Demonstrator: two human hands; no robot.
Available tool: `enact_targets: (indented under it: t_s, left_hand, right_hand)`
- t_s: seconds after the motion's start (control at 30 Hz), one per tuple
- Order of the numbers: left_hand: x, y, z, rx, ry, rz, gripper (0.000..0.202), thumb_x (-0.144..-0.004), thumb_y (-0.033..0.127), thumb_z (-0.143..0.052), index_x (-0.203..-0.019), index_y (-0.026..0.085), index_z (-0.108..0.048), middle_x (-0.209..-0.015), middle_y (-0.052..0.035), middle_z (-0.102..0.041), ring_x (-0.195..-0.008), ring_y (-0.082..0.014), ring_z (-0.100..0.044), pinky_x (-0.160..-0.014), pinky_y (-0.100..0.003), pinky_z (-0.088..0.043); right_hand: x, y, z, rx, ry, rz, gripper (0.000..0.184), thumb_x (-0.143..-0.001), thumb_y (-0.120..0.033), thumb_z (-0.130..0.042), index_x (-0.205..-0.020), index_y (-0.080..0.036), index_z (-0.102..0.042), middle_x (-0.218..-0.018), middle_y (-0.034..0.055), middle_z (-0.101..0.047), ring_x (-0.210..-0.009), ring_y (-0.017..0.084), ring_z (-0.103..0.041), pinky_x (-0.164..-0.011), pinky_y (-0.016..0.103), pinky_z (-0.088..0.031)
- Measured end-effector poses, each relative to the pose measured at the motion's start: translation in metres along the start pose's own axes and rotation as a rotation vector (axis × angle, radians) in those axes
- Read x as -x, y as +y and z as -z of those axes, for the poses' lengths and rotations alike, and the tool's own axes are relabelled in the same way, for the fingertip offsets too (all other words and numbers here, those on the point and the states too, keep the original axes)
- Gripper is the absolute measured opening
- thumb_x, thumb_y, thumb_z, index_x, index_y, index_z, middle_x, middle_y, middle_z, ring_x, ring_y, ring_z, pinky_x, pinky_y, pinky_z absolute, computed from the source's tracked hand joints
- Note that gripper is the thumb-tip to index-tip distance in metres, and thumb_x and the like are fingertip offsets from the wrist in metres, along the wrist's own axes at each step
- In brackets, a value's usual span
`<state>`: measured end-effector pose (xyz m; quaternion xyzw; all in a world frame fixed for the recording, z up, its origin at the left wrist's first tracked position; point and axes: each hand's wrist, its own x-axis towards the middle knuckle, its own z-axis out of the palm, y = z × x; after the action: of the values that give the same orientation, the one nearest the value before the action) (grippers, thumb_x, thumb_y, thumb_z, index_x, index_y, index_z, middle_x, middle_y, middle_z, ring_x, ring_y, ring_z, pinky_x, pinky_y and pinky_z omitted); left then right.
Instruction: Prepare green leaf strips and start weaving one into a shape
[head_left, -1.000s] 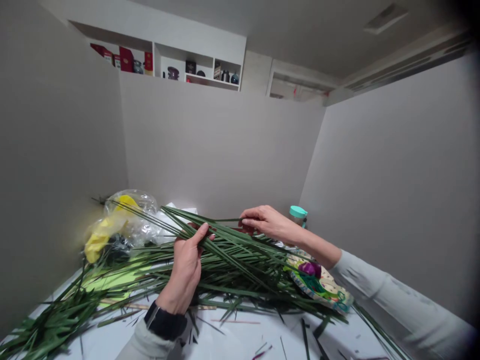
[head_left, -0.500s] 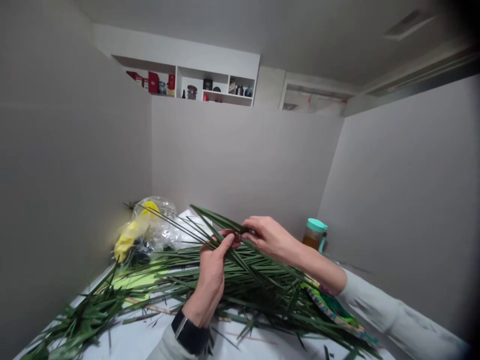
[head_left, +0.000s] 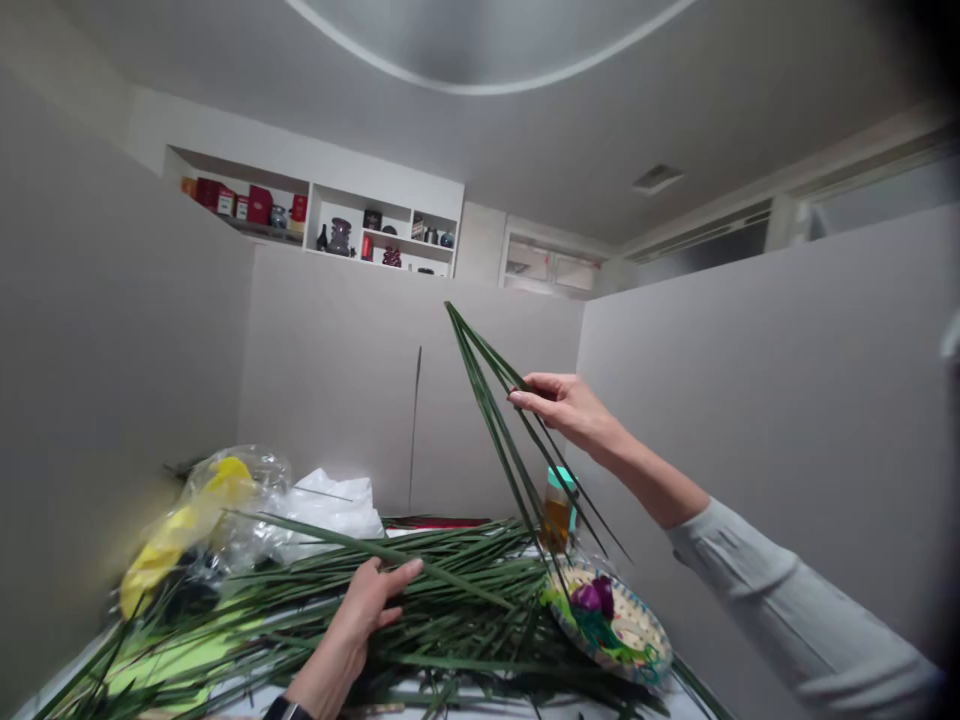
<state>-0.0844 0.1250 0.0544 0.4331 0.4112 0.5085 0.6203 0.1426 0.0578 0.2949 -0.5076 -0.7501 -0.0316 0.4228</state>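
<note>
1. Head view, right hand (head_left: 574,410): raised, thumb and fingers pinched on green leaf strips (head_left: 497,425), tips bunched up and left of it, lower ends hanging
2. Left hand (head_left: 352,612): thumb and fingers spread, at the leaf heap (head_left: 450,630); contact unclear
3. Lidded bottle (head_left: 556,520): below the right hand, partly behind hanging strips
4. Round woven tray (head_left: 651,612): right of heap, strip ends crossing its edge
5. White plastic bag (head_left: 337,505): beyond left hand, heap between
</note>
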Motion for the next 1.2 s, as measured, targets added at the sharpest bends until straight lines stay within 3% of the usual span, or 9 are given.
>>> enact_targets:
  t_s: [0.17,0.23,0.3,0.33,0.43,0.6,0.73,0.87,1.2]
  left_hand:
    - [0.019,0.037,0.002,-0.173,-0.161,-0.148,0.053,-0.032,0.048,-0.095,-0.046,0.010,-0.060,-0.044,-0.0095,-0.053,-0.045,-0.0205,-0.050,-0.041,-0.024,-0.029]
    - [0.036,0.065,0.000,-0.098,-0.172,-0.295,0.055,-0.046,0.055,-0.090,-0.073,0.010,-0.072,-0.068,-0.0120,-0.065,-0.067,-0.0237,-0.061,-0.053,-0.025,-0.044]
    - [0.060,0.092,-0.006,0.010,-0.181,-0.438,0.060,-0.068,0.060,-0.075,-0.109,0.017,-0.067,-0.108,-0.0123,-0.066,-0.104,-0.0258,-0.060,-0.079,-0.028,-0.051]
    - [0.073,0.104,-0.009,0.053,-0.197,-0.489,0.063,-0.072,0.060,-0.071,-0.120,0.020,-0.061,-0.117,-0.0113,-0.063,-0.111,-0.0257,-0.057,-0.084,-0.029,-0.051]
    - [0.106,0.125,-0.017,0.141,-0.238,-0.618,0.055,-0.072,0.044,-0.078,-0.118,0.019,-0.061,-0.112,-0.0109,-0.063,-0.099,-0.0230,-0.061,-0.077,-0.026,-0.053]
    - [0.133,0.127,-0.015,0.274,-0.163,-0.577,0.050,-0.070,0.028,-0.081,-0.116,0.018,-0.063,-0.071,-0.0008,-0.059,-0.059,-0.0122,-0.056,-0.053,-0.017,-0.049]
    - [0.144,0.127,-0.004,0.372,-0.131,-0.544,0.039,-0.064,0.023,-0.084,-0.098,0.014,-0.067,-0.077,-0.0035,-0.063,-0.063,-0.0134,-0.059,-0.054,-0.017,-0.052]
    - [0.150,0.126,0.004,0.363,-0.135,-0.487,0.023,-0.069,0.024,-0.081,-0.078,0.012,-0.064,-0.069,-0.0054,-0.062,-0.059,-0.0131,-0.058,-0.052,-0.016,-0.052]
    - [0.143,0.117,0.011,0.374,-0.093,-0.418,0.016,-0.076,0.025,-0.072,-0.086,0.015,-0.066,-0.069,-0.0051,-0.063,-0.055,-0.0144,-0.059,-0.044,-0.017,-0.049]
  right_hand:
    - [0.011,-0.018,0.011,-0.057,-0.108,-0.021,0.033,-0.083,-0.048,-0.056,-0.072,-0.017,-0.058,-0.057,-0.0058,-0.037,-0.054,0.010,-0.032,-0.050,0.024,-0.023]
    - [0.021,-0.029,0.004,-0.088,-0.199,-0.015,0.034,-0.083,-0.047,-0.056,-0.067,-0.017,-0.057,-0.055,-0.0064,-0.035,-0.052,0.009,-0.030,-0.049,0.024,-0.022]
    - [0.032,-0.040,-0.006,-0.133,-0.315,0.000,0.035,-0.084,-0.047,-0.057,-0.064,-0.017,-0.055,-0.055,-0.0066,-0.034,-0.051,0.008,-0.029,-0.048,0.024,-0.022]
    - [0.038,-0.045,-0.012,-0.160,-0.373,0.007,0.035,-0.084,-0.047,-0.057,-0.064,-0.017,-0.055,-0.055,-0.0065,-0.035,-0.051,0.008,-0.030,-0.048,0.024,-0.023]
    - [0.056,-0.060,-0.028,-0.241,-0.528,0.017,0.035,-0.085,-0.047,-0.057,-0.067,-0.017,-0.056,-0.059,-0.0052,-0.040,-0.053,0.009,-0.032,-0.049,0.024,-0.025]
    - [0.074,-0.077,-0.039,-0.338,-0.689,0.018,0.037,-0.088,-0.050,-0.056,-0.071,-0.017,-0.059,-0.059,-0.0056,-0.036,-0.053,0.008,-0.027,-0.047,0.024,-0.021]
    - [0.082,-0.091,-0.038,-0.424,-0.746,-0.039,0.037,-0.090,-0.051,-0.053,-0.072,-0.018,-0.055,-0.062,-0.0050,-0.039,-0.054,0.009,-0.030,-0.047,0.025,-0.021]
    - [0.092,-0.102,-0.038,-0.548,-0.762,-0.119,0.034,-0.091,-0.049,-0.053,-0.075,-0.019,-0.056,-0.063,-0.0038,-0.045,-0.054,0.010,-0.033,-0.048,0.025,-0.023]
    - [0.112,-0.091,-0.056,-0.611,-0.786,-0.225,0.030,-0.096,-0.043,-0.045,-0.088,-0.020,-0.063,-0.064,-0.0009,-0.054,-0.056,0.012,-0.042,-0.049,0.024,-0.027]
